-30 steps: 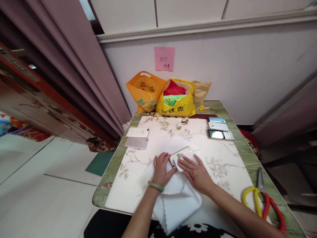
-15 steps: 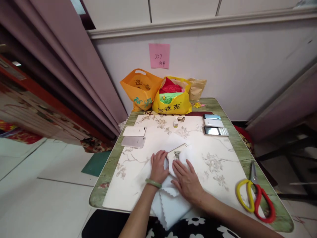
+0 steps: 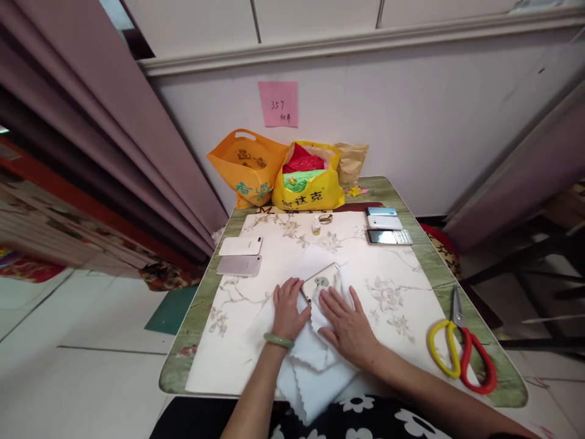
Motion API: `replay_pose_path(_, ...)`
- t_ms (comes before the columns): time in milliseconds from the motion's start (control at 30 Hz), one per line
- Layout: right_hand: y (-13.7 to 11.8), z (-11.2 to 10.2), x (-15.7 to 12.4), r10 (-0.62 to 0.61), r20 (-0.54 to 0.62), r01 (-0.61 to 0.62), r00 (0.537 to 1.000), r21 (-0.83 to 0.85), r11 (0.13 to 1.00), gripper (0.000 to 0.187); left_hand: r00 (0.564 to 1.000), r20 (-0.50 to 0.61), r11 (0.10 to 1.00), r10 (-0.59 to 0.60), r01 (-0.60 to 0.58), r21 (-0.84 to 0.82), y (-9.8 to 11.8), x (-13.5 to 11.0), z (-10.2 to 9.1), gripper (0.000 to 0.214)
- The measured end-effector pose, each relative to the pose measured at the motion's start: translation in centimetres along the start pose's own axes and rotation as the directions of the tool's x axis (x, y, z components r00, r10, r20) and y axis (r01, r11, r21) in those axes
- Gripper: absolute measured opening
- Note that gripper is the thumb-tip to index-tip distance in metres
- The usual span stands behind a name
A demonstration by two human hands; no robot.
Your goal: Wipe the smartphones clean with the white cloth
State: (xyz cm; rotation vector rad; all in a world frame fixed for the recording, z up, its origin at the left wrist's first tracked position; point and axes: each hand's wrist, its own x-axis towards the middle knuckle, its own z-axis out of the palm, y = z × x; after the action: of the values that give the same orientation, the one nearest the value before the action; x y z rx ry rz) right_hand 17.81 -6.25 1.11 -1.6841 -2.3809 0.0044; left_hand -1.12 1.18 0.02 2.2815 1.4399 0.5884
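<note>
Premises appear to be a living room or similar space in a home; the exact room cannot be told. Grounds: long mauve curtains (image 3: pixel 159 140) hang at the left, near a plain pale wall (image 3: pixel 388 116). The floor (image 3: pixel 73 378) is laid with large light tiles, with a green mat (image 3: pixel 167 311) to the left of the table (image 3: pixel 176 366). This is a small, round-cornered piece, its top covered largely by a flower-printed sheet (image 3: pixel 214 360). Orange (image 3: pixel 253 174) and yellow carrier bags (image 3: pixel 315 200) stand at its far edge.
</note>
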Motion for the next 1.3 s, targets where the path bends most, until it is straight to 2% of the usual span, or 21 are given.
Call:
replay_pose_path(67, 0.5, 0.0, 0.0, -0.014, 0.006, 0.014, 1.000, 0.017, 1.000, 0.059, 1.000, 0.002, 1.000, 0.003, -0.003, 0.001, 0.0, 0.0, 0.0, 0.055)
replay_pose_path(200, 4.0, -0.2, 1.0, 0.207, -0.029, -0.208, 0.978, -0.028, 0.978, 0.061, 1.000, -0.001, 1.000, 0.000, 0.000, 0.006, -0.2, 0.0, 0.1, 0.059)
replay_pose_path(267, 4.7, -0.3, 1.2, 0.271, -0.043, -0.273, 0.962, -0.048, 0.961, 0.062, 1.000, -0.005, 1.000, 0.004, -0.003, 0.012, -0.3, 0.1, 0.1, 0.060)
replay_pose_path(333, 4.1, -0.2, 1.0, 0.229, -0.039, -0.231, 0.973, -0.049, 0.972, 0.064, 1.000, -0.009, 1.000, 0.009, -0.008, 0.015, -0.3, 0.1, 0.2, 0.059)
replay_pose_path(467, 2.3, 0.0, 0.8, 0.048, -0.009, -0.048, 0.999, -0.004, 0.999, 0.066, 1.000, -0.012, 1.000, 0.022, -0.022, 0.020, -0.4, 0.0, 0.2, 0.059)
replay_pose_path(667, 4.4, 0.6, 4.8, 0.108, 0.005, -0.108, 0.994, 0.011, 0.994, 0.074, 1.000, -0.002, 0.999, 0.016, -0.016, 0.031, -0.1, 0.0, 0.0, 0.058)
replay_pose_path(733, 4.7, 0.8, 5.0, 0.113, 0.006, -0.113, 0.994, 0.002, 0.994, 0.075, 1.000, 0.002, 0.999, 0.017, -0.017, 0.032, -0.1, 0.0, 0.0, 0.058)
replay_pose_path(933, 3.5, 0.4, 0.0, 0.059, -0.008, -0.059, 0.998, -0.021, 0.998, 0.075, 1.000, 0.006, 0.999, 0.016, -0.016, 0.030, -0.1, 0.1, 0.0, 0.058)
replay_pose_path(1000, 3.5, 0.2, -0.7, 0.041, -0.006, -0.041, 0.999, -0.011, 0.999, 0.074, 1.000, 0.009, 0.999, 0.015, -0.015, 0.030, -0.1, 0.1, -0.1, 0.058)
replay_pose_path(1067, 3.9, 0.2, 0.0, 0.044, 0.002, -0.044, 0.999, 0.000, 0.999, 0.075, 1.000, 0.010, 0.999, 0.017, -0.017, 0.031, -0.1, 0.2, -0.1, 0.058)
replay_pose_path(1233, 5.0, 1.1, 4.9, 0.121, 0.016, -0.121, 0.993, 0.016, 0.992, 0.080, 1.000, 0.015, 0.999, 0.022, -0.022, 0.036, 0.0, 0.0, -0.1, 0.056)
replay_pose_path(1300, 5.0, 1.5, 5.6, 0.134, 0.015, -0.134, 0.991, 0.020, 0.991, 0.079, 1.000, 0.023, 0.999, 0.021, -0.022, 0.040, 0.0, -0.1, 0.0, 0.056)
